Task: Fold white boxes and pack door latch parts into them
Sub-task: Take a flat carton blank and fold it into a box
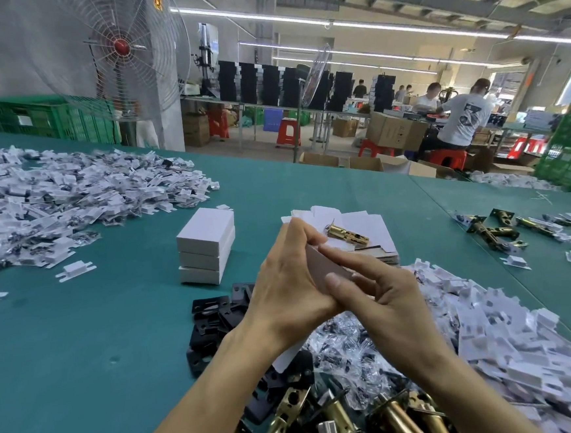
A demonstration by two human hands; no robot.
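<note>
A white box is held above the green table, between both hands. My left hand wraps round its left side with the thumb on top. My right hand grips its right side, the index finger lying along the top edge. Most of the box is hidden by my fingers. Just behind lies a stack of flat white box blanks with one brass latch on it. Three folded white boxes are stacked to the left. Brass latch bodies lie at the near edge, beside black plates.
Heaps of small white bagged parts lie at the far left and near right. More brass latches lie at the right. Green crates and a large fan stand behind the table; people work at benches in the background.
</note>
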